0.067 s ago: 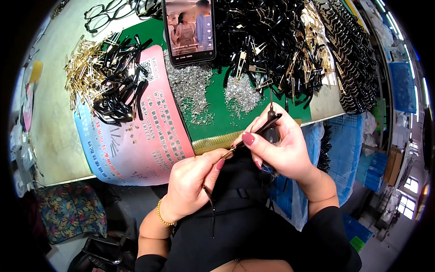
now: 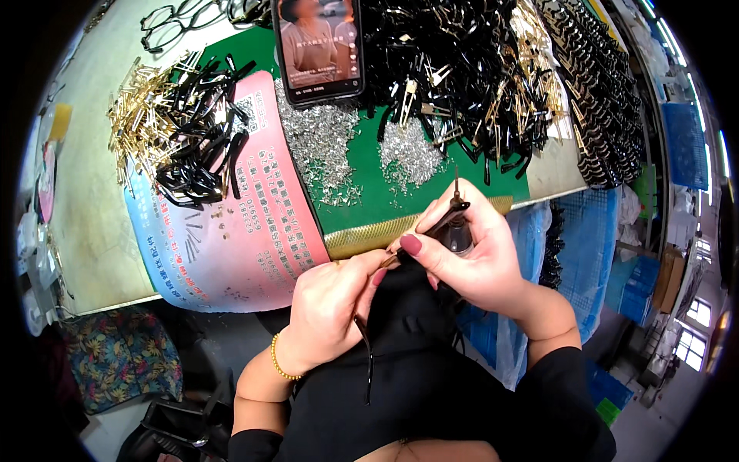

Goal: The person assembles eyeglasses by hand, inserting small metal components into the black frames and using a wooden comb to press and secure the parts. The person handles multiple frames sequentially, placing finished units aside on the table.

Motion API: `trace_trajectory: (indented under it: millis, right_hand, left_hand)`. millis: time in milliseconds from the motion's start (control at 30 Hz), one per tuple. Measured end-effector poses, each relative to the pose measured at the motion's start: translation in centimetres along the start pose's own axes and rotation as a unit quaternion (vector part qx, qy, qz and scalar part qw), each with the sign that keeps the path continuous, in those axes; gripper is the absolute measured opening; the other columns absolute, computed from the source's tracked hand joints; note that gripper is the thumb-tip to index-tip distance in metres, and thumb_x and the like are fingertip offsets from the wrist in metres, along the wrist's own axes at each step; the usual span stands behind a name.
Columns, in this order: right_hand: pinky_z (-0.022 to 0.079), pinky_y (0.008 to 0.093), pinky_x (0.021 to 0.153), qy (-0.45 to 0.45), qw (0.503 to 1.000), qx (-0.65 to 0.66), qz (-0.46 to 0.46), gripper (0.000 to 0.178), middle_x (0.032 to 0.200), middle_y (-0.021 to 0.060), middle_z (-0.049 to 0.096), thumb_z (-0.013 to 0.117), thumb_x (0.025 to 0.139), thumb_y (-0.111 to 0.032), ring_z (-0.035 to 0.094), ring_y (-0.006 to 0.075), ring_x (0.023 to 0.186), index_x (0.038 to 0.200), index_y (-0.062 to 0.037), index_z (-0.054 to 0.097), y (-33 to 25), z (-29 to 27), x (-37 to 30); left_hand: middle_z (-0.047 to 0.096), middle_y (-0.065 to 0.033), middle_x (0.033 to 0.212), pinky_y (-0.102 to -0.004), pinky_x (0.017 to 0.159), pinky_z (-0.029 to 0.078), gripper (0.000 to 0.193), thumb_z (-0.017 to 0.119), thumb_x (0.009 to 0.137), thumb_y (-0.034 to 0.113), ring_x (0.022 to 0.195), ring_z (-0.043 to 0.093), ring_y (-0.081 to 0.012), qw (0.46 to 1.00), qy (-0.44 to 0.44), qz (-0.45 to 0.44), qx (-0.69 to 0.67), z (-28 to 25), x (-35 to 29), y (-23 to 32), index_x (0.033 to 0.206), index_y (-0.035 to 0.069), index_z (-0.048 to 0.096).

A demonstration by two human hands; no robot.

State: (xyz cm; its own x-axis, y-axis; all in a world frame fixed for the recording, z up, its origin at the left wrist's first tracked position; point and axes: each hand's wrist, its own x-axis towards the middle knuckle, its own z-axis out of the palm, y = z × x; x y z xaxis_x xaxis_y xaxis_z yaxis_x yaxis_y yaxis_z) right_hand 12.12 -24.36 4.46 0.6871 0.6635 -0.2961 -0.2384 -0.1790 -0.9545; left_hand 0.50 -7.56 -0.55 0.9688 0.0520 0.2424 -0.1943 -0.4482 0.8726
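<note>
My left hand (image 2: pixel 332 308) pinches a thin black eyeglass temple arm (image 2: pixel 366 362) that hangs down over my dark clothing, its gold end held at my fingertips. My right hand (image 2: pixel 477 254) grips a small dark screwdriver (image 2: pixel 456 215), tip pointing up, and its fingers meet the left fingertips at the part's end. Both hands are held just in front of the table edge, below a gold strip (image 2: pixel 377 231) along the green mat (image 2: pixel 362 165).
On the table lie a phone (image 2: pixel 319 46) showing video, piles of tiny silver screws (image 2: pixel 323 150), a heap of black temple arms (image 2: pixel 196 150) with gold pins (image 2: pixel 138 115), a pink printed sheet (image 2: pixel 231 231), and a large tangle of black and gold parts (image 2: pixel 477 77). Blue crates (image 2: pixel 593 254) stand on the right.
</note>
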Motion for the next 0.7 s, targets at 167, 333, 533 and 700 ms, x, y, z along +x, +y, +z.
trace_trajectory:
  millis: [167,333,533,700]
  right_hand:
    - [0.053,0.0320,0.072,-0.048,0.952,-0.301,0.010,0.034,0.105,0.0114,0.061,0.068,0.096,-0.020,0.065,0.0203,0.087,0.120,-0.0044,0.049,-0.5,-2.8,0.3]
    - [0.053,0.0392,0.060,-0.092,0.794,-0.593,-0.099,0.032,0.097,0.0119,0.053,0.065,0.094,-0.015,0.066,0.0301,0.079,0.124,-0.0102,0.053,-0.9,-4.3,0.6]
    - [0.053,0.0385,0.055,-0.090,0.773,-0.619,-0.103,0.039,0.093,0.0116,0.053,0.063,0.094,-0.013,0.066,0.0274,0.071,0.132,-0.0191,0.059,0.7,-4.4,0.7]
    - [0.052,0.0383,0.052,-0.072,0.774,-0.615,-0.131,0.042,0.091,0.0123,0.053,0.064,0.091,-0.011,0.065,0.0275,0.068,0.132,-0.0198,0.060,1.1,-4.3,0.9]
  left_hand:
    - [0.068,-0.0106,0.079,-0.0362,0.063,0.055,0.016,0.062,0.097,0.002,0.068,0.069,-0.0264,0.991,-0.067,-0.113,-0.002,-0.4,-0.7,0.1,0.113,0.002,0.062]
    - [0.074,-0.0115,0.102,-0.0255,0.061,0.052,0.016,0.047,0.109,0.014,0.063,0.059,-0.0096,0.961,0.025,-0.245,-0.130,-0.7,-0.3,-0.4,0.113,0.001,0.055]
    - [0.067,-0.0195,0.125,-0.0232,0.057,0.055,0.016,0.044,0.110,0.015,0.059,0.053,-0.0048,0.925,0.010,-0.279,-0.260,1.1,1.5,-0.1,0.111,0.000,0.051]
    - [0.067,-0.0181,0.123,-0.0209,0.054,0.053,0.016,0.043,0.111,0.016,0.056,0.052,-0.0042,0.932,0.066,-0.257,-0.247,1.6,2.3,-0.1,0.110,0.001,0.049]
